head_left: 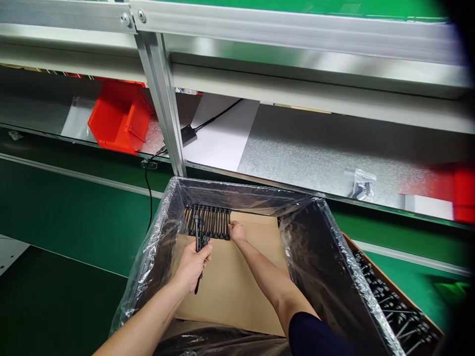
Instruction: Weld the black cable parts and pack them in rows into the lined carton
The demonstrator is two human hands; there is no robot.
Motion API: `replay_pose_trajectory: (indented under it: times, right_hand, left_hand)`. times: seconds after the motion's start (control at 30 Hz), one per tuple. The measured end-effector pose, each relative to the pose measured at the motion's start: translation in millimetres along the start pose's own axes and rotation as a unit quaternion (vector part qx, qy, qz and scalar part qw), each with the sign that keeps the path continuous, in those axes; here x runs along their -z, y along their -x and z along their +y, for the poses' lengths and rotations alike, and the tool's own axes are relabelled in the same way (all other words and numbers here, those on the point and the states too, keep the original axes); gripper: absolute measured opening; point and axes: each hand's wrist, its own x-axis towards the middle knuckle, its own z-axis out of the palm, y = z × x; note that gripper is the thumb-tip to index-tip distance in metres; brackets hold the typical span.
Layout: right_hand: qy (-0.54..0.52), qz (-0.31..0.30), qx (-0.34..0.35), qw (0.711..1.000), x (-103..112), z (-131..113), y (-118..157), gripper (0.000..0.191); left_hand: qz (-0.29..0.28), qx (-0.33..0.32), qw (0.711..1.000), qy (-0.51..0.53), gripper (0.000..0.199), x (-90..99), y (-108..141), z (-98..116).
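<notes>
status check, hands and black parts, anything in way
Left hand gripping black parts. Right hand at right end of row. Row on brown sheet. No obstruction seen.

Bright up top; light seems to come from above. Metal beam [297, 32] shiny, green top [297, 7] glowing. Shelf [297, 153] dark at back, paler near front. White paper [226, 133] very bright. Clear plastic [148, 254] full of white sparkles. Box walls [315, 252] dark, brown cardboard [237, 287] softly lit. Left hand [193, 264], right hand [236, 231] fairly sharp. Far-right red bin [463, 193] smeary. Right edge fades to black, most at top corner.
</notes>
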Motion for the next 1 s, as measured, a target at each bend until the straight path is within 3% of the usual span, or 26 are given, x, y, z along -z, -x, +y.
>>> replay_pose_trajectory:
  times: [0.1, 0.17, 0.23, 0.33, 0.37, 0.43, 0.5, 0.6, 0.7, 0.8, 0.9, 1.0]
  right_hand:
    - [-0.040, 0.041, 0.009, 0.998, 11.2, -11.8, 12.4, 0.018]
    - [-0.137, 0.020, 0.024, 0.990, 19.5, -23.5, 31.3, 0.021]
    - [-0.268, -0.086, 0.035, 0.959, 27.3, -36.8, 59.9, 0.025]
    - [-0.402, -0.309, 0.047, 0.861, 36.4, -55.9, 112.8, 0.036]
    - [-0.422, -0.358, 0.050, 0.831, 38.1, -61.4, 129.9, 0.039]
    - [-0.453, -0.404, 0.050, 0.793, 38.8, -70.8, 159.1, 0.042]
    - [-0.479, -0.395, 0.048, 0.783, 35.7, -78.1, 178.7, 0.044]
    - [-0.496, -0.346, 0.060, 0.794, 28.9, -83.1, 189.2, 0.045]
    - [-0.473, -0.313, 0.083, 0.819, 29.5, -76.8, 180.2, 0.041]
    - [-0.405, -0.221, 0.136, 0.877, 42.2, -57.4, 156.5, 0.033]
    - [-0.306, -0.101, 0.197, 0.926, 58.8, -30.8, 126.6, 0.024]
    - [-0.281, -0.107, 0.175, 0.938, 67.1, -6.6, 99.4, 0.030]
  left_hand:
    - [0.006, -0.008, 1.000, 0.002, 0.036, 0.6, -1.0, 0.4]
    - [0.013, -0.015, 1.000, 0.003, 0.033, 0.6, -1.2, 0.3]
    - [0.019, -0.028, 0.999, -0.004, 0.030, 0.4, -1.1, -0.1]
    - [0.019, -0.066, 0.997, -0.024, 0.031, 0.2, -0.2, -1.3]
    - [0.019, -0.078, 0.996, -0.027, 0.034, 0.1, 0.2, -2.0]
    - [0.024, -0.087, 0.996, -0.027, 0.038, -0.5, 1.4, -4.4]
    - [0.027, -0.074, 0.997, -0.022, 0.042, -1.2, 2.5, -8.1]
    - [0.006, -0.042, 0.999, -0.008, 0.047, -1.9, 2.6, -13.7]
    - [0.005, -0.053, 0.999, -0.003, 0.049, -1.2, 0.5, -14.3]
    - [0.026, -0.063, 0.998, 0.016, 0.054, -0.5, -1.6, -10.0]
    - [-0.004, -0.025, 0.999, 0.024, 0.056, -0.5, -1.5, -6.7]
    - [-0.031, -0.015, 0.999, 0.009, 0.052, 0.1, -0.5, -6.8]
